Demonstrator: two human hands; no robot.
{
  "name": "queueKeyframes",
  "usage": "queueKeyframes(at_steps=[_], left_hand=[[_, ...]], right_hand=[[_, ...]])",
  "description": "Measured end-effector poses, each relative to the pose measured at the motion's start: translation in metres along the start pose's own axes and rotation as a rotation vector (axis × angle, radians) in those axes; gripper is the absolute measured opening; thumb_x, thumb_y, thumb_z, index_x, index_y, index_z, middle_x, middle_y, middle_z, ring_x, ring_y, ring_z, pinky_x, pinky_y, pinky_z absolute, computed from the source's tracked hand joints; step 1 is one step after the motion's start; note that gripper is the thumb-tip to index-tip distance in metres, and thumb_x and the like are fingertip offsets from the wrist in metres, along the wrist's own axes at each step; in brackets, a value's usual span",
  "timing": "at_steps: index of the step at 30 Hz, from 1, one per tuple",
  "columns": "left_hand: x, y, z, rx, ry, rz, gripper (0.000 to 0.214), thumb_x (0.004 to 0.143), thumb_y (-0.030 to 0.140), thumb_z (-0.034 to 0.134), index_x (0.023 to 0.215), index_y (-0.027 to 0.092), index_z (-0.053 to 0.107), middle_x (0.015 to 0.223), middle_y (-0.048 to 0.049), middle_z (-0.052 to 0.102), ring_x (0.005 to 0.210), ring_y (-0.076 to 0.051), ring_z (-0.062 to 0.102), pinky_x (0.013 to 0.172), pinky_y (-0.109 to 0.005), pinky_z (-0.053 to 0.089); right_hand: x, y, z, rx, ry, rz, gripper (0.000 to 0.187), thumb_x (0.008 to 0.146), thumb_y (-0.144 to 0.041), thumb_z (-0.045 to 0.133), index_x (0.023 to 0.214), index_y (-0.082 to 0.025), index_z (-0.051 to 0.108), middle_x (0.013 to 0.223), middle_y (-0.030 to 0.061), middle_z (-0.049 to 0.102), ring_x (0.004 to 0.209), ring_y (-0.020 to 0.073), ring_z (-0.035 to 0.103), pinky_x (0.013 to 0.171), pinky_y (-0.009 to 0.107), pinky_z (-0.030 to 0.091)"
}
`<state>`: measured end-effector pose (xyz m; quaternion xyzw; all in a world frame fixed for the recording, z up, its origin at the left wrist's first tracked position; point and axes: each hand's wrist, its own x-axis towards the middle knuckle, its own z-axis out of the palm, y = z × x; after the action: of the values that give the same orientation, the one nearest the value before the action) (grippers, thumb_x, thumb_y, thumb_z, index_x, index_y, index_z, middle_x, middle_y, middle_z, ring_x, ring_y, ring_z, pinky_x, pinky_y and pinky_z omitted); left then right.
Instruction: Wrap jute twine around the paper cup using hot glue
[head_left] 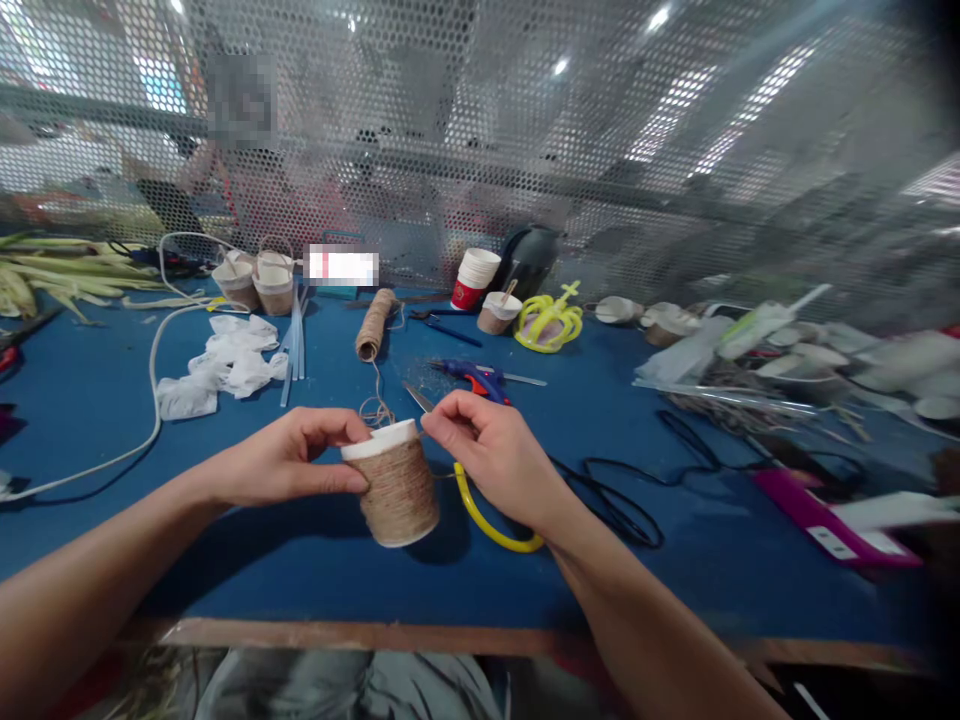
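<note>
A paper cup wrapped in brown twine [397, 495], its white rim bare, is tilted above the blue table. My left hand [319, 455] grips it, fingers at the rim and thumb on the twine outside. My right hand [480, 440] is closed in a pinch right beside the rim; what its fingertips hold is too small to make out. A pointed metal blade [418, 397] shows behind those fingers, and a yellow loop handle [487, 525] below the hand; the part between is hidden. From a twine roll [375, 325], a strand runs to behind the cup.
Beyond my hands lie a blue glue gun [480, 378], clear glue sticks [297, 345] and crumpled white material [225, 365]. Small cups [274, 285] and a yellow crown-shaped frame [550, 322] stand farther back. Black cable [622, 500] and a magenta object [832, 520] are at right.
</note>
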<state>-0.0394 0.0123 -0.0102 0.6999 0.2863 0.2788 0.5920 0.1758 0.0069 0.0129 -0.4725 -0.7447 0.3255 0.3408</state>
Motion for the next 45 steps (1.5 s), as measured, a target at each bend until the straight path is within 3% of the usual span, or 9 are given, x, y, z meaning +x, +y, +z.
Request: queueKeyframes(at_steps=[20,24,27,30,33,36,38,42,45], left_hand=[[-0.002,-0.006,-0.004,-0.266,-0.086,0.046,0.008,0.073,0.011,0.065,0.078,0.014,0.060,0.080,0.0009,0.060,0.072,-0.007,0.055,0.068,-0.016,0.044],[-0.001,-0.006,-0.004,-0.289,-0.088,0.048,0.008,0.072,0.012,0.067,0.077,0.014,0.060,0.080,0.0011,0.061,0.073,-0.007,0.055,0.069,-0.017,0.045],[-0.002,-0.005,-0.004,-0.298,-0.093,0.052,0.009,0.071,0.014,0.068,0.075,0.014,0.060,0.079,0.0006,0.062,0.073,-0.009,0.056,0.069,-0.019,0.045],[-0.002,-0.003,-0.004,-0.285,-0.126,0.084,0.010,0.072,0.018,0.067,0.076,0.014,0.059,0.089,-0.0044,0.064,0.085,-0.014,0.058,0.077,-0.026,0.046],[0.001,-0.002,-0.007,-0.224,-0.152,0.175,0.010,0.074,0.021,0.066,0.075,0.014,0.059,0.098,-0.0071,0.063,0.102,-0.020,0.055,0.091,-0.035,0.041],[0.004,-0.002,-0.014,-0.053,-0.160,0.216,0.007,0.075,0.019,0.064,0.078,0.016,0.058,0.108,-0.0073,0.058,0.115,-0.022,0.047,0.101,-0.040,0.031],[0.005,-0.002,-0.018,0.081,-0.171,0.199,0.009,0.076,0.018,0.062,0.083,0.016,0.057,0.121,-0.0097,0.052,0.119,-0.024,0.044,0.102,-0.042,0.030],[0.005,-0.002,-0.017,0.283,-0.120,0.220,0.032,0.069,0.022,0.067,0.098,0.017,0.052,0.127,-0.0126,0.045,0.122,-0.025,0.040,0.103,-0.043,0.028],[0.006,-0.003,-0.007,0.380,-0.016,0.224,0.027,0.069,0.022,0.066,0.092,0.016,0.053,0.122,-0.0127,0.047,0.120,-0.025,0.042,0.102,-0.042,0.030]], right_hand=[[-0.002,0.000,-0.001,0.224,-0.106,0.050,0.026,0.081,-0.035,0.052,0.064,-0.017,0.046,0.059,-0.0058,0.039,0.053,0.0070,0.034,0.048,0.022,0.029],[0.000,0.002,0.002,0.313,-0.120,0.086,0.022,0.080,-0.037,0.055,0.082,-0.017,0.048,0.056,-0.0081,0.039,0.049,0.0066,0.034,0.045,0.021,0.027],[0.002,0.007,0.004,0.428,-0.201,0.098,0.027,0.081,-0.040,0.054,0.095,-0.017,0.050,0.056,-0.0083,0.041,0.045,0.0058,0.031,0.043,0.020,0.024],[0.003,0.013,0.003,0.526,-0.316,0.114,0.028,0.080,-0.044,0.056,0.085,-0.016,0.054,0.059,-0.0068,0.041,0.046,0.0051,0.030,0.042,0.020,0.021],[0.005,0.014,0.000,0.546,-0.378,0.092,0.029,0.076,-0.045,0.060,0.075,-0.016,0.053,0.057,-0.0071,0.039,0.048,0.0054,0.029,0.044,0.021,0.022],[0.007,0.011,-0.003,0.472,-0.348,0.032,0.026,0.076,-0.040,0.061,0.070,-0.016,0.053,0.061,-0.0052,0.044,0.054,0.0066,0.036,0.051,0.021,0.028],[0.007,0.009,-0.004,0.398,-0.327,0.000,0.022,0.077,-0.035,0.060,0.070,-0.015,0.054,0.063,-0.0042,0.046,0.058,0.0075,0.039,0.055,0.022,0.031],[0.009,0.006,0.001,0.233,-0.318,-0.007,0.015,0.080,-0.027,0.056,0.072,-0.015,0.055,0.064,-0.0034,0.049,0.059,0.0085,0.041,0.056,0.022,0.033],[0.010,0.004,0.007,0.119,-0.304,-0.009,0.012,0.080,-0.024,0.054,0.072,-0.016,0.055,0.064,-0.0032,0.051,0.059,0.0094,0.043,0.057,0.022,0.035]])
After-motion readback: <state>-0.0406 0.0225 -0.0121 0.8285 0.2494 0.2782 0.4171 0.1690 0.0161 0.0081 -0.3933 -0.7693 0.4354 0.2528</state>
